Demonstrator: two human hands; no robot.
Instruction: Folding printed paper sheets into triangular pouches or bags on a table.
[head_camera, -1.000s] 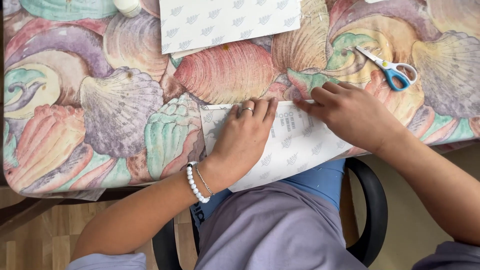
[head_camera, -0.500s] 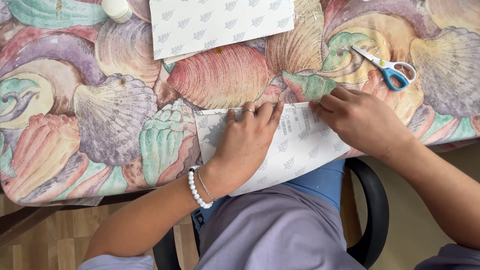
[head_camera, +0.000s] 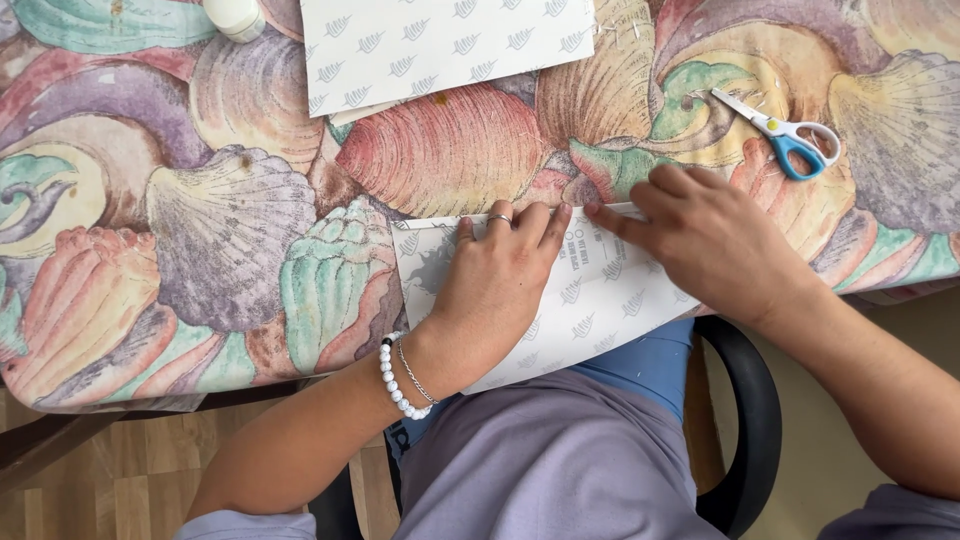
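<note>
While both lie flat, left hand (head_camera: 495, 285), right hand (head_camera: 715, 240), pressing folded paper sheet (head_camera: 590, 300)

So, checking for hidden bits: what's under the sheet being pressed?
Under the sheet: shell-print tablecloth; its near part overhangs the lap. Left hand and right hand cover parts.

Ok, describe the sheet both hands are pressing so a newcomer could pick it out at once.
On the shell-patterned tablecloth, look at the near edge by the person's lap. The white sheet lies there under the left hand and right hand, overhanging the table edge. Unlike the other white sheet at the far edge, it is hand-held, its top edge folded.
</note>
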